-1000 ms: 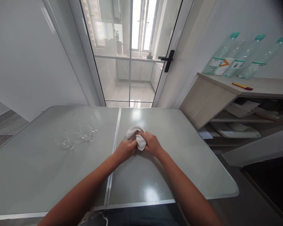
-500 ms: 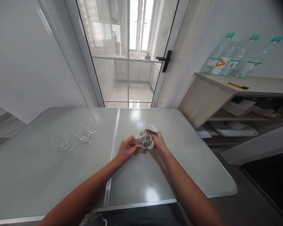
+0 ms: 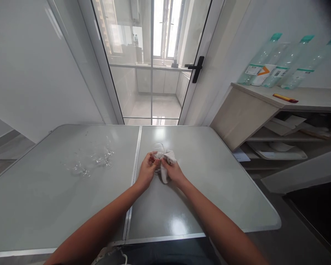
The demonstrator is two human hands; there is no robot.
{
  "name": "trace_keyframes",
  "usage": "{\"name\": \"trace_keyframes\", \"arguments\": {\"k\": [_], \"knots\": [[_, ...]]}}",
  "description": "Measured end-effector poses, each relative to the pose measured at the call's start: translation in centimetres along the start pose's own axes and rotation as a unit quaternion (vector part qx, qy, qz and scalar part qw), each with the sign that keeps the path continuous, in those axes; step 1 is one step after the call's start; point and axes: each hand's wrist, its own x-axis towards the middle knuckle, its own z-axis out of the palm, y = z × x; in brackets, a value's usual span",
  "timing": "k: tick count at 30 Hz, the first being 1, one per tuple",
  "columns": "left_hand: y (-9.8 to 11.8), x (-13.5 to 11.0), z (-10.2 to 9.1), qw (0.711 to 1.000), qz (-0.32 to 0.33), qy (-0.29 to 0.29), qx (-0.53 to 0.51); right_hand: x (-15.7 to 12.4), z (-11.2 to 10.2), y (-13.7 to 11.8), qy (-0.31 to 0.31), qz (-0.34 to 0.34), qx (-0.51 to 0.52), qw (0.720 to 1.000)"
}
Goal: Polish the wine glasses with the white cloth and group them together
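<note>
Left hand [image 3: 147, 168] grips a glass [image 3: 159, 150], right hand [image 3: 173, 170] a cloth [image 3: 164, 176]; wiping appears in hand, the next pass needing light pressure.

room: right of cloth [image 3: 170, 156] | left: glassware [image 3: 100, 161] blocks | ahead: door [image 3: 169, 68]

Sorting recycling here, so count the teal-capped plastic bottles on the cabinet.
3, all standing on the cabinet: the leftmost bottle, the middle bottle and the rightmost bottle, nearest the picture's edge. Others may be hidden behind them.
</note>
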Motion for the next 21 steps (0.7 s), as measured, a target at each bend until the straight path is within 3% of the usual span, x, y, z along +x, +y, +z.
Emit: {"name": "trace_keyframes", "arguments": {"k": [3,7,9,12,15,18,21], "knots": [[0.7,-0.3,0.2,0.998,-0.043,-0.014,-0.048,-0.1,-0.6,-0.8,-0.027,-0.067,-0.121,0.990],[1.7,-0.1,-0.2,0.997,-0.070,0.004,-0.019,-0.5,-0.6,-2.3,-0.071,-0.138,-0.300,0.941],[1.9,0.3,-0.5,0.997,-0.063,0.036,-0.006,-0.6,-0.5,-2.8,-0.103,-0.161,-0.309,0.932],[1.7,0.5,-0.7,0.996,-0.054,0.066,-0.040,-0.5,-0.6,-3.1,-0.137,-0.160,-0.252,0.944],[1.5,0.3,-0.6,0.996,-0.045,0.058,-0.041,-0.5,-1.0,-3.0,-0.129,-0.136,-0.283,0.941],[1.7,0.0,-0.4,0.999,-0.031,0.029,0.008,-0.6,-1.4,-2.8,-0.109,-0.120,-0.379,0.911],[2.2,0.2,-0.6,0.995,0.016,0.031,0.092,-0.6,-1.7,-2.9,-0.062,-0.145,-0.441,0.883]]}}
